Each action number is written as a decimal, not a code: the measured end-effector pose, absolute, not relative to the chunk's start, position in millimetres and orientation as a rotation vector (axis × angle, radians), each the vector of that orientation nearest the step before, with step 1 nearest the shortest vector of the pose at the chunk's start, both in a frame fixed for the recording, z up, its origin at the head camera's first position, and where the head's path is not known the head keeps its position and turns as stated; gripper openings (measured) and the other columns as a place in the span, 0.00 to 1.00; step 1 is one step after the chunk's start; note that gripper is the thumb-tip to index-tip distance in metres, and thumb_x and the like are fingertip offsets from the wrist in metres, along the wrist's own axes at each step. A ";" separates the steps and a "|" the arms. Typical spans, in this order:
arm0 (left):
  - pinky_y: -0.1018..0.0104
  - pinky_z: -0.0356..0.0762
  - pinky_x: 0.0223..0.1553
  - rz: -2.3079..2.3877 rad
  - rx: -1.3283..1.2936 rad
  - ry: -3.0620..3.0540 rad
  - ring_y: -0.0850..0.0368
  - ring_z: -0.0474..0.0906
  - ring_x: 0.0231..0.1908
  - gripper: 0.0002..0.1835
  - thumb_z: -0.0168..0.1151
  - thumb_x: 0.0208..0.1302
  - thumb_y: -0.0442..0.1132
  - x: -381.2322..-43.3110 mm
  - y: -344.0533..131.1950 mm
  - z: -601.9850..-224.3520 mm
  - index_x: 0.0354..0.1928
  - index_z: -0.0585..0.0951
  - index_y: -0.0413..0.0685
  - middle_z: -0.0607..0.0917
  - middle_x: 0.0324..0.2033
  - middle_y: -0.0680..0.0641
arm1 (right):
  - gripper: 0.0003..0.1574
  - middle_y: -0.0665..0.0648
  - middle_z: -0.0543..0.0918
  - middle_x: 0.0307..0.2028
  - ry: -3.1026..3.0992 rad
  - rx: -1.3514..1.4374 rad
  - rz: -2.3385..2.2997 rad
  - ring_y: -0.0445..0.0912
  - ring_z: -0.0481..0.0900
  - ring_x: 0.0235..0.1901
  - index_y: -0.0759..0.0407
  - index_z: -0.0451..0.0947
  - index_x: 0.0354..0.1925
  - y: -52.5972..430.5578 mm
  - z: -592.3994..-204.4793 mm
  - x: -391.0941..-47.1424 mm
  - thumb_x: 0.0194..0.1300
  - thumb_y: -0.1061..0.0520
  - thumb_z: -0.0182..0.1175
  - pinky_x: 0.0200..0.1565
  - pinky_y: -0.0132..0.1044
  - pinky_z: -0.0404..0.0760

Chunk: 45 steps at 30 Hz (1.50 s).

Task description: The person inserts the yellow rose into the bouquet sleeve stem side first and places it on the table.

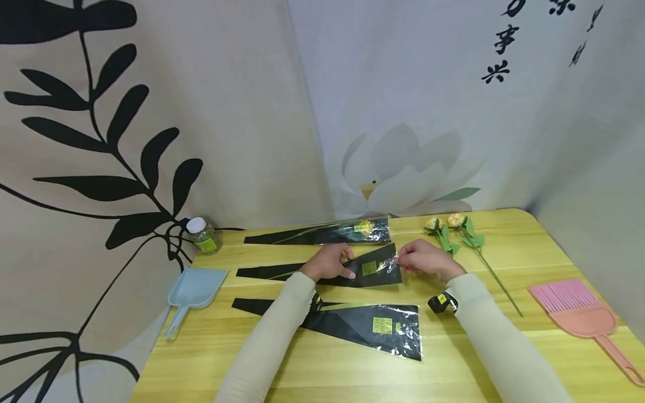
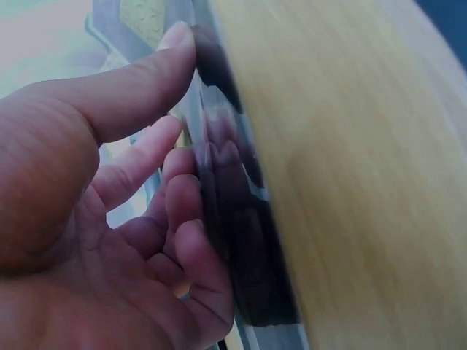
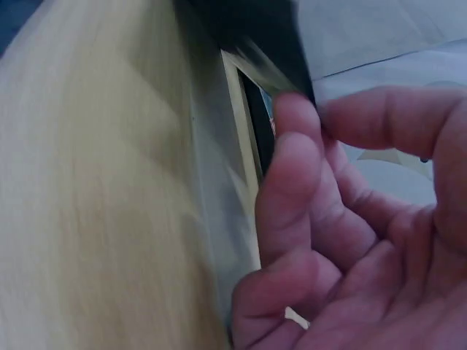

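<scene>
Right grip (image 1: 425, 258) pinches middle bag (image 1: 364, 273), fingers (image 3: 288, 182) bent.

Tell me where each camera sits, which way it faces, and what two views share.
Head: worn on the head, facing forward and down at the table; pale sleeves, left hand and right hand show.
Left wrist: worn on that wrist, facing past the palm toward a black wrapper and the table; own body: left hand only.
Right wrist: worn on that wrist, facing past the palm toward the middle wrapper and the table; own body: right hand only.
Head and right wrist share the right hand pinching the middle wrapper.
</scene>
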<state>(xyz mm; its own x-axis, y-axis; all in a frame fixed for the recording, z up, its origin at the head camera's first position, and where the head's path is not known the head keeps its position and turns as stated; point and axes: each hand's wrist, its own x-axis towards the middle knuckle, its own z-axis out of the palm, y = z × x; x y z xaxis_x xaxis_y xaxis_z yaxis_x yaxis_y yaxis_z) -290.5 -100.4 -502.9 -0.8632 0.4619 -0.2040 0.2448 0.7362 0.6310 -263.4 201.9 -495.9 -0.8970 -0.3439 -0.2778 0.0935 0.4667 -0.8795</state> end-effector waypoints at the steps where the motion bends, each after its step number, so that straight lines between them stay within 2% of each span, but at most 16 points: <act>1: 0.58 0.79 0.44 0.857 0.551 2.595 0.54 0.75 0.39 0.20 0.82 0.59 0.42 -290.3 -100.5 -502.4 0.50 0.82 0.52 0.83 0.41 0.48 | 0.11 0.55 0.85 0.28 2.300 -0.193 -1.425 0.44 0.77 0.24 0.63 0.84 0.40 200.9 -495.8 -262.7 0.73 0.55 0.64 0.23 0.33 0.72; 8: 0.59 0.80 0.43 0.811 0.584 2.627 0.57 0.76 0.34 0.19 0.81 0.61 0.44 -287.4 -95.8 -496.2 0.51 0.84 0.53 0.84 0.37 0.51 | 0.13 0.54 0.84 0.26 2.300 -0.162 -1.480 0.43 0.73 0.21 0.63 0.85 0.42 198.3 -497.2 -261.7 0.76 0.52 0.64 0.21 0.32 0.67; 12: 0.62 0.83 0.42 1.016 0.617 2.563 0.59 0.82 0.35 0.13 0.77 0.65 0.44 -285.8 -82.9 -496.3 0.47 0.86 0.53 0.87 0.37 0.53 | 0.12 0.53 0.85 0.29 2.331 -0.143 -1.470 0.43 0.77 0.24 0.64 0.86 0.44 199.4 -498.7 -262.3 0.74 0.55 0.65 0.24 0.32 0.73; 18: 0.64 0.89 0.37 1.439 0.465 2.235 0.57 0.87 0.32 0.07 0.73 0.69 0.40 -282.6 -50.3 -499.3 0.44 0.85 0.48 0.89 0.34 0.49 | 0.13 0.54 0.87 0.35 2.352 -0.126 -1.467 0.44 0.80 0.28 0.66 0.86 0.48 199.8 -499.2 -261.7 0.71 0.59 0.64 0.28 0.34 0.79; 30: 0.63 0.91 0.43 1.517 0.288 2.020 0.57 0.90 0.38 0.06 0.70 0.71 0.38 -284.6 -28.6 -511.0 0.46 0.88 0.45 0.91 0.38 0.47 | 0.21 0.53 0.85 0.34 2.360 -0.050 -1.499 0.45 0.79 0.27 0.67 0.85 0.56 200.8 -497.5 -260.0 0.72 0.55 0.68 0.27 0.35 0.78; 38: 0.61 0.91 0.47 1.504 0.264 2.020 0.58 0.91 0.41 0.10 0.71 0.71 0.41 -286.8 -29.0 -516.1 0.51 0.90 0.49 0.93 0.43 0.49 | 0.16 0.57 0.87 0.41 2.398 -0.031 -1.429 0.44 0.82 0.29 0.67 0.87 0.51 199.3 -502.8 -259.8 0.71 0.58 0.64 0.32 0.35 0.82; 45: 0.61 0.91 0.47 1.520 0.236 1.988 0.57 0.91 0.42 0.10 0.72 0.71 0.45 -287.3 -28.7 -515.1 0.48 0.90 0.51 0.93 0.44 0.50 | 0.15 0.56 0.85 0.34 2.403 -0.057 -1.457 0.45 0.80 0.29 0.67 0.87 0.44 191.2 -502.1 -258.2 0.73 0.55 0.63 0.31 0.34 0.80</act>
<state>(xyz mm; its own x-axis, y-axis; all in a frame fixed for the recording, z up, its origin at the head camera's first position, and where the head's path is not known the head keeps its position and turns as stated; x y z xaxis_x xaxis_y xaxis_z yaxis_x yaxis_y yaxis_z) -287.3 -28.7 -515.1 -0.7935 0.4895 -0.3616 -0.2207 0.3223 0.9205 -258.2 191.2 -502.1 -0.9448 -0.2025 -0.2574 0.1346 0.4764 -0.8688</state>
